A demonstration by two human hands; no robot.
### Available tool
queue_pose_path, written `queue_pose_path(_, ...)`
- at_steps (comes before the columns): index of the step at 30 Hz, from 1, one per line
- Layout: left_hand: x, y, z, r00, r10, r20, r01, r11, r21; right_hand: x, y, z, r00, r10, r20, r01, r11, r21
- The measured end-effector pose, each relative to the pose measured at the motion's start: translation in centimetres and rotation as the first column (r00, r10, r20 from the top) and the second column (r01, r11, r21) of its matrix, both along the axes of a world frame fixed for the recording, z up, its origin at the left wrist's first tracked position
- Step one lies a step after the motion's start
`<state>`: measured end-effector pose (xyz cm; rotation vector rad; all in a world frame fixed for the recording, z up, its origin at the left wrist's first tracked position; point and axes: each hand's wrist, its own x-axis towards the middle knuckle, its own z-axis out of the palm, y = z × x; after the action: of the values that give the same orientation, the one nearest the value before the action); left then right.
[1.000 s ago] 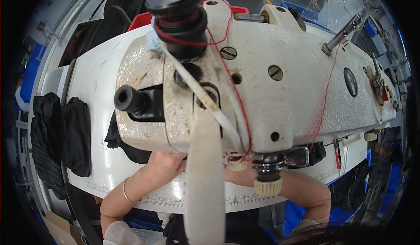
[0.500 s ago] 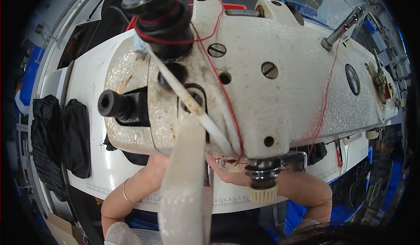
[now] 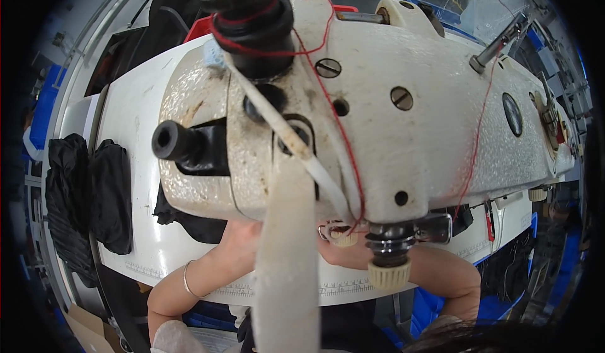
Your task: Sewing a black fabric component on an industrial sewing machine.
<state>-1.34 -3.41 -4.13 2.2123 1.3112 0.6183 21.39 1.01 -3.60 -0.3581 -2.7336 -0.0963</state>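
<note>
A white sewing machine head (image 3: 378, 145) fills the middle of the view and covers most of the work under it. My left hand (image 3: 242, 243) reaches beneath its left end, a bangle on the wrist. Its fingers are hidden. My right hand (image 3: 343, 252) goes under the machine from the right, behind the cream tension knob (image 3: 389, 274), and its fingers are out of sight too. Black fabric (image 3: 195, 220) pokes out by the machine's left end, near my left hand. Red thread (image 3: 343, 132) runs down the machine from a black post (image 3: 255, 31).
Two heaps of black fabric (image 3: 110, 195) lie at the left of the white table (image 3: 142, 126). A printed ruler strip (image 3: 343, 288) follows the near edge. A small red-handled tool (image 3: 489, 220) rests at the right. A pale strap (image 3: 287, 271) hangs before the machine.
The machine sits slightly farther right in the picture. More black fabric shows beside its left end. Both hands remain under the machine, my left hand a little farther right.
</note>
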Motion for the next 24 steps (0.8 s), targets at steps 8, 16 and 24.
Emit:
queue_pose_path(8, 1.4, 0.5, 3.3, 0.991, 0.039, -0.125, -0.005, 0.965, 0.261, -0.3, -0.2, 0.7, 0.999, -0.008, -0.052, 0.007, 1.0, -0.017)
queue_pose_path(16, 1.2, 0.0, 2.7, 0.984, 0.019, -0.178, 0.047, 0.932, 0.359, -0.1, 0.3, 3.1, 0.998, 0.007, -0.059, -0.005, 1.0, 0.019)
queue_pose_path(24, 1.6, 0.1, 3.6, 0.929, 0.065, -0.365, 0.139, 0.852, 0.504, -1.1, -1.4, -0.9, 0.993, -0.086, -0.077, 0.032, 0.846, -0.532)
